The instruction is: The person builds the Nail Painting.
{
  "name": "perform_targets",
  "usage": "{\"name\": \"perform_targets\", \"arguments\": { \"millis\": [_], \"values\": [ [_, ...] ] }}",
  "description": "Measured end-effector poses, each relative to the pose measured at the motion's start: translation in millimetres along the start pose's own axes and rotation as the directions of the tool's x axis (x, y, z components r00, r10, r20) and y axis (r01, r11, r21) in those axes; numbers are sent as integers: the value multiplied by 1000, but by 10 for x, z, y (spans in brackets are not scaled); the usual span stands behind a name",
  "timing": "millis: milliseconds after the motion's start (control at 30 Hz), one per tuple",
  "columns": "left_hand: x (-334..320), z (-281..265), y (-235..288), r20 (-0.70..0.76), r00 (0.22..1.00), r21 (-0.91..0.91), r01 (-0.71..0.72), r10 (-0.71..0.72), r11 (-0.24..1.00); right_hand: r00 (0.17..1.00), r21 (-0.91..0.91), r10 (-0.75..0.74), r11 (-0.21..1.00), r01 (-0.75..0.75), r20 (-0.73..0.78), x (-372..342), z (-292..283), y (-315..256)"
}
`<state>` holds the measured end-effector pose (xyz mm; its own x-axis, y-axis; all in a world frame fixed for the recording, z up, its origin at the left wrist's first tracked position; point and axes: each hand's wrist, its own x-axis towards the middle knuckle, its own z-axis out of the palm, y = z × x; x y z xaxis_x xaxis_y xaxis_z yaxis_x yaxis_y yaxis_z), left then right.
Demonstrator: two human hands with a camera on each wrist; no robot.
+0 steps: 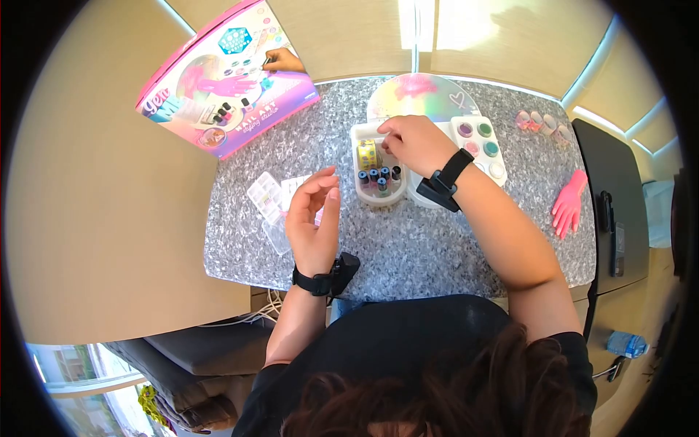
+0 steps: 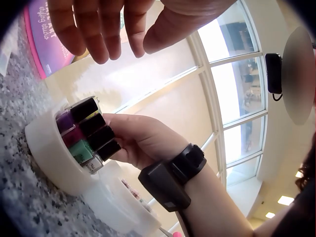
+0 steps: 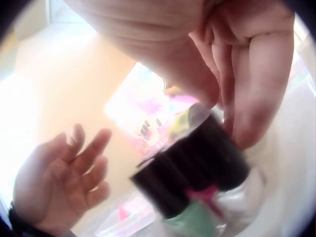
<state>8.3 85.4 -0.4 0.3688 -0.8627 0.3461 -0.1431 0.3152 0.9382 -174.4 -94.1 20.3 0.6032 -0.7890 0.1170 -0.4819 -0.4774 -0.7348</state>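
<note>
My left hand is raised over the left of the table, palm inward, fingers loosely bent and holding nothing. Beneath it lie clear and white plastic cases. My right hand reaches over a white tray, with fingers pointing down inside its rim and nothing visible between thumb and forefinger. In the right wrist view its fingertips are right behind the black caps of small nail polish bottles. These bottles, purple, magenta, green and clear, stand together at the tray's near end. Behind them is a yellow patterned roll.
A nail art box stands back left. Beside the tray sits a white palette with several colour pots, before a rainbow panel. A pink toy hand and several small clear containers lie at the right.
</note>
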Motion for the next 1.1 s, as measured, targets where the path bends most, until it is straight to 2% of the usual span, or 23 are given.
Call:
{"name": "perform_targets", "arguments": {
  "millis": [67, 133, 167, 233, 300, 367, 467, 500, 533, 567, 600, 633, 700, 733, 767, 833, 900, 933, 967, 1000, 1033, 1067, 1100],
  "values": [
    [6, -30, -17, -2, 1000, 30, 23, -23, 999, 1000, -48, 9, 999, -10, -12, 31, -8, 5],
    [12, -15, -25, 2, 1000, 27, 20, -20, 999, 990, -1, 84, 996, -85, 111, 82, 6, 5],
    [18, -1, -26, 1, 1000, 23, 17, -17, 1000, 991, -1, 86, 996, -87, 106, 149, 29, 48],
    [12, 34, -18, 12, 1000, 18, 12, -12, 1000, 891, 292, 254, 880, -374, 376, 313, 106, 135],
    [6, 56, -6, 20, 1000, 15, 7, -7, 1000, 884, 318, 260, 863, -393, 389, 363, 144, 176],
    [4, 69, 4, 38, 999, -20, 35, -34, 999, 857, 470, 277, 742, -479, 435, 332, 106, 98],
    [16, 64, 10, 46, 999, 4, 28, -28, 1000, 859, 419, 258, 788, -452, 443, 338, 90, 94],
    [17, 47, 15, 53, 998, 1, 29, -29, 1000, 859, 420, 264, 785, -455, 438, 386, 141, 177],
    [6, 30, 22, 36, 999, 21, 37, -38, 999, 919, 259, 92, 944, -203, 384, 455, 211, 330],
    [2, 42, 10, 30, 998, 29, 49, -50, 998, 928, 60, -78, 996, 60, 363, 422, 139, 346],
    [4, 22, -35, 35, 999, 27, 39, -39, 999, 953, 137, -134, 985, 100, 272, 299, 71, 384],
    [17, 19, -70, 45, 999, 7, -21, 21, 1000, 967, 249, 49, 962, -113, 249, 150, -117, 149],
    [3, -16, -94, 47, 999, 21, -26, 25, 999, 965, 453, 214, 852, -261, 153, -74, -346, 1],
    [2, -26, -81, 67, 997, 11, -37, 36, 999, 981, 569, 180, 801, -186, 67, -264, -503, -10],
    [-10, -38, -59, 58, 998, 15, -7, 6, 1000, 977, 648, 212, 742, -173, 19, -411, -696, 0],
    [-21, -31, -8, 51, 999, 5, 19, -19, 1000, 936, 571, 298, 808, -143, -188, -625, -1060, 158],
    [-47, -22, 66, 44, 988, -45, 148, -146, 988, 866, 240, 177, 968, -68, -467, -722, -1346, 763],
    [-50, -24, 62, 64, 987, -32, 151, -149, 988, 813, 113, 208, 978, -175, -543, -784, -1502, 1010],
    [-47, 0, 48, 71, 986, -54, 157, -154, 986, 753, -6, 223, 958, -288, -619, -855, -1641, 1241],
    [-51, 18, 38, 88, 988, -64, 133, -128, 989, 753, -23, 220, 955, -297, -620, -911, -1759, 1531],
    [-62, 43, 21, 104, 989, -76, 109, -101, 991, 755, -184, 261, 875, -449, -601, -968, -1872, 1825],
    [-69, 64, -10, 113, 992, -29, 60, -56, 998, 748, -336, 301, 752, -568, -591, -988, -1949, 1889],
    [-78, 89, -27, 111, 992, -39, 56, -51, 998, 749, -343, 294, 749, -567, -594, -1000, -1973, 1955]
  ]
}}
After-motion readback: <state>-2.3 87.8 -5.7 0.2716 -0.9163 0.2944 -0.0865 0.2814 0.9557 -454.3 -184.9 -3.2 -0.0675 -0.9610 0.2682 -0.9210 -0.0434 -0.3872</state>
